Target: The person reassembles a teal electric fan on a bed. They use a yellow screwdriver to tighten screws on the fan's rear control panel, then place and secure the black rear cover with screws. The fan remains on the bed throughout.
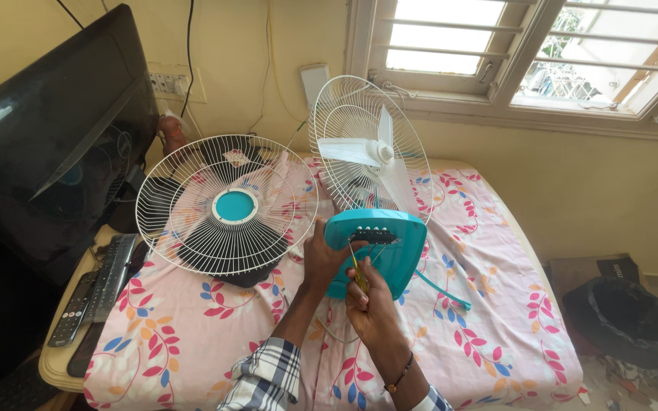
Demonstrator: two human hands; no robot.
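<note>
A table fan lies on a floral sheet [192, 335], its teal base [386, 247] tipped up toward me. My left hand [321, 255] grips the left edge of that base. My right hand [371, 301] is closed around a yellow-handled screwdriver [358, 275] whose tip points at the black switch panel [375, 234] on the base. Behind the base stand the white rear grille [344, 137] and white blades [375, 156]. The detached front grille [226, 205] with a teal centre cap leans to the left.
A black television [47, 137] stands at the left, with remote controls [89, 293] on a small table below it. A teal cord [443, 291] trails right of the base. A black bag [626, 316] sits on the floor at right, below a barred window [496, 46].
</note>
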